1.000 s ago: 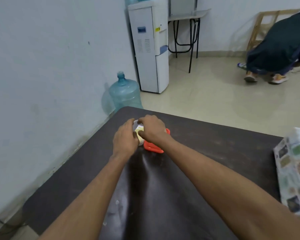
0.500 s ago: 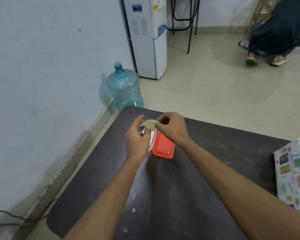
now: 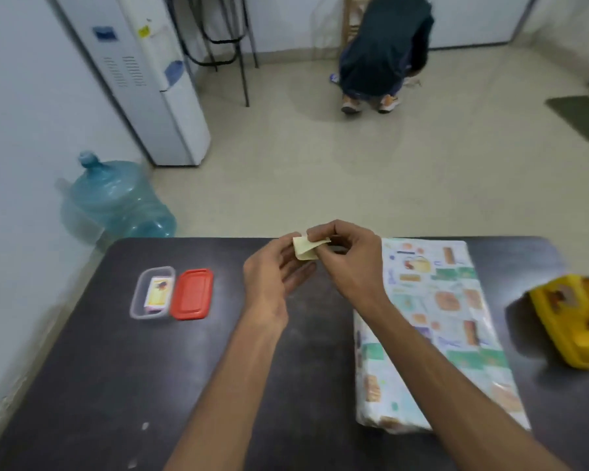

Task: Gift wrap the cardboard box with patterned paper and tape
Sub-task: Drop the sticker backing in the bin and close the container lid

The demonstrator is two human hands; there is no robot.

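The box wrapped in patterned paper (image 3: pixel 436 321) lies flat on the right half of the dark table (image 3: pixel 116 368). Just left of its far corner, above the table, my right hand (image 3: pixel 347 260) pinches a small pale yellow piece, paper or tape (image 3: pixel 305 249), between thumb and fingers. My left hand (image 3: pixel 272 277) is held beside it, palm up, fingers relaxed under the piece and touching its lower edge. My right forearm crosses over the box's left edge.
A clear plastic container (image 3: pixel 152 292) with a small card inside sits at the left, its red lid (image 3: pixel 191 294) beside it. A yellow tape dispenser (image 3: pixel 572 317) lies at the right edge. Beyond the table: a water jug (image 3: pixel 116 202), a dispenser (image 3: pixel 143 73), a crouching person (image 3: pixel 381 52).
Both hands left the container and moved right toward the wrapped box, carrying the yellow piece. My view swung right, bringing the whole box and the yellow dispenser into sight.
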